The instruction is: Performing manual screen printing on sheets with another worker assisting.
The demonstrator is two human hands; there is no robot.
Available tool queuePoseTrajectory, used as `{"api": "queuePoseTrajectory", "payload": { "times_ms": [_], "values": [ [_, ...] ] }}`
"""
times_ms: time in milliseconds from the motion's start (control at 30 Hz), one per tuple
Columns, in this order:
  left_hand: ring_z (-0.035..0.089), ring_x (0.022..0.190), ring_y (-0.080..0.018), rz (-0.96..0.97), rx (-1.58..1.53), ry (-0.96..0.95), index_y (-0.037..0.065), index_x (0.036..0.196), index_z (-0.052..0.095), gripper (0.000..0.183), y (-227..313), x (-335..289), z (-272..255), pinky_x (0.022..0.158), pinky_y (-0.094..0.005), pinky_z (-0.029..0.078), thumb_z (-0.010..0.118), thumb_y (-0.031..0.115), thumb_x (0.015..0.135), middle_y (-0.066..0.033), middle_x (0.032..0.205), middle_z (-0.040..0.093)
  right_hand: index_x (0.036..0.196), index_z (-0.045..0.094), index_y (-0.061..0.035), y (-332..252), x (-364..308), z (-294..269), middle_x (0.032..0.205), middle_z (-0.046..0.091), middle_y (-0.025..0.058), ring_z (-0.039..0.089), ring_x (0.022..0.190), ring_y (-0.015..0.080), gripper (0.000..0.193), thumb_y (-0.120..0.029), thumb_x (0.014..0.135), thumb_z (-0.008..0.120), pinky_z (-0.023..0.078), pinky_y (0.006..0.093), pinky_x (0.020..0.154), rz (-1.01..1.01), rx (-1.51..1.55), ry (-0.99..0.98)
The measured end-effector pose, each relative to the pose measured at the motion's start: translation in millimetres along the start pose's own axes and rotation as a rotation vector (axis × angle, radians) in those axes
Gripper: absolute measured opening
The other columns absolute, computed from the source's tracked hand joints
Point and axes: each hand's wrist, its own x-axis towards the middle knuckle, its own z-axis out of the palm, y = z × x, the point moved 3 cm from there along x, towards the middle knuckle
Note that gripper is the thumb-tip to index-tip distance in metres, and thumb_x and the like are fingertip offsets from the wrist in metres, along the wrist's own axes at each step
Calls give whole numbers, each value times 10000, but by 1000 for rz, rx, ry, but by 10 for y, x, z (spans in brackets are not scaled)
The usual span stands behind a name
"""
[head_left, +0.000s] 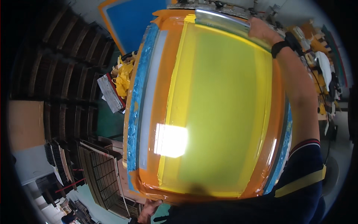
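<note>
A large screen printing frame (135,108) lies before me, its blue-stained sides edged with orange tape (167,74). Yellow ink covers the mesh (227,104), thicker in streaks along the left and right sides and the far end. My right hand (259,30) reaches to the far right and is closed on a squeegee (223,20) with a clear, shiny strip, which lies across the far end of the mesh. At the near left corner, my left hand (150,209) is curled against the frame's edge; part of it is hidden below.
Dark drying racks (67,74) fill the left side, with a stack of wire trays (100,175) nearer. A blue screen with an orange border (130,22) leans behind. Yellow-stained rags (123,78) sit left of the frame. Cluttered supplies (317,56) stand at the far right.
</note>
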Motion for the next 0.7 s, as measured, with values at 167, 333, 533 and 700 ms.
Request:
{"api": "queuePoseTrajectory", "payload": {
  "times_ms": [167, 333, 533, 700],
  "values": [
    [586, 1096, -240, 43, -34, -37, 120, 1293, 444, 509, -21, -18, 69, 926, -429, 514, 611, -38, 839, -56, 1168, 581, 1009, 697, -32, -619, -1127, -159, 877, 675, 221, 644, 822, 383, 401, -87, 614, 651, 515, 417, 781, -162, 22, -50],
    [635, 1012, -245, 151, -37, -68, 66, 1242, 490, 398, 123, -42, 314, 872, -382, 550, 616, -21, 874, -109, 1152, 608, 897, 697, -52, -1655, -2498, -281, 817, 670, 187, 641, 792, 382, 270, -47, 643, 607, 510, 447, 734, -250, 35, -215],
    [657, 923, -179, 218, 54, -208, 29, 1131, 601, 232, -16, 187, 120, 792, -319, 540, 633, 97, 911, -81, 1044, 664, 810, 650, -36, -2752, -4406, -303, 780, 637, 178, 622, 758, 365, 149, -15, 735, 523, 489, 459, 699, -335, 250, -99],
    [677, 855, -179, 258, 67, -233, 4, 1070, 629, 213, -55, 176, 116, 767, -286, 534, 642, 155, 920, -93, 968, 691, 808, 618, -55, -3333, -5531, -432, 793, 612, 116, 613, 793, 304, 116, -6, 728, 549, 501, 416, 687, -247, 179, -129]
  ]
}}
